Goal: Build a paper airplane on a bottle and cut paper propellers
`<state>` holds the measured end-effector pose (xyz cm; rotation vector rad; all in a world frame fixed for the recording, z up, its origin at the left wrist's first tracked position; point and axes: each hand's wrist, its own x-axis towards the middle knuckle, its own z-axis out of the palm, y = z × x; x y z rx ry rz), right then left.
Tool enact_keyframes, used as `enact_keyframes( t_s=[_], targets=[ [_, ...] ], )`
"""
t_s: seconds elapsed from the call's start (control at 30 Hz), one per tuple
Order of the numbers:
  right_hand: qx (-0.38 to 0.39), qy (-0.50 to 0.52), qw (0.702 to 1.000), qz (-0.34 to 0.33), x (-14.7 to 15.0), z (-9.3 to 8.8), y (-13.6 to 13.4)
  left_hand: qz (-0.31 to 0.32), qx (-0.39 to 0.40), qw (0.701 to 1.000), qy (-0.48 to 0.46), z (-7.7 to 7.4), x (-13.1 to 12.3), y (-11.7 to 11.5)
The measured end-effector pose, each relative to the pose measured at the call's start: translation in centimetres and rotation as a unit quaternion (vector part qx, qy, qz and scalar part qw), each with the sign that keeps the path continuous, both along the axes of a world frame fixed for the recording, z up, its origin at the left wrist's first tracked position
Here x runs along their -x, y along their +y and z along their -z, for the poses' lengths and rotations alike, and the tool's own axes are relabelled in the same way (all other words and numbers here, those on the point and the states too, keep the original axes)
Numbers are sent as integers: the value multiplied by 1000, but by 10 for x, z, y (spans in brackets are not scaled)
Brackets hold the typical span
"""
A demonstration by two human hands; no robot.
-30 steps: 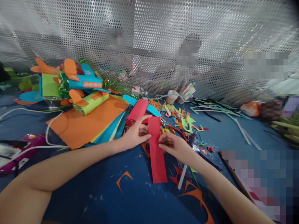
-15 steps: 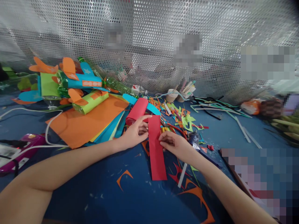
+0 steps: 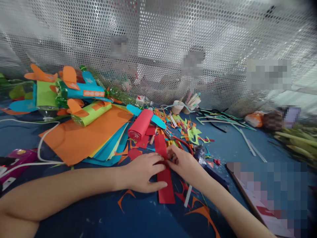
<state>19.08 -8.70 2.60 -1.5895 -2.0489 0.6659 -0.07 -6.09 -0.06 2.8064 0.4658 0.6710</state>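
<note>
A long red paper strip [image 3: 166,191] lies on the blue table, pointing away from me. My left hand [image 3: 140,172] rests across its middle from the left, fingers spread and thumb on the near part. From the other side, my right hand [image 3: 183,162] pinches the strip's right edge, its fingers curled; the fingertips partly cover the paper. Just beyond the strip sits a bottle wrapped in red paper [image 3: 141,123] with a blue paper wing [image 3: 158,121]. Small red paper pieces [image 3: 135,153] lie between that bottle and my left hand.
Coloured paper sheets [image 3: 86,132] and paper-covered bottle planes [image 3: 85,89] fill the left side. Colourful scraps [image 3: 194,132] and cups of sticks [image 3: 192,104] stand ahead. A purple device with white cables [image 3: 21,158] lies left. Orange offcuts [image 3: 205,213] lie near right.
My left hand has come down from the strip's far end to its middle, fingers now spread. My right hand stays at the right edge. The whole view has shifted slightly.
</note>
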Motion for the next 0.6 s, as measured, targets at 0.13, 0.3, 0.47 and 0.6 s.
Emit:
enact_keyframes(
  t_s=[0.13,0.3,0.47,0.6],
  targets=[
    [-50,-60,996,42,-8,-1,5,-5,5,999,35,-2,1,-5],
    [-95,-104,984,107,-29,-2,17,6,1,1000,30,-4,2,-5],
    [-118,-125,978,121,-45,-2,26,39,-5,999,20,-2,3,-5],
    [-131,-117,979,100,-45,1,29,40,-3,999,21,0,3,-4]
  ],
)
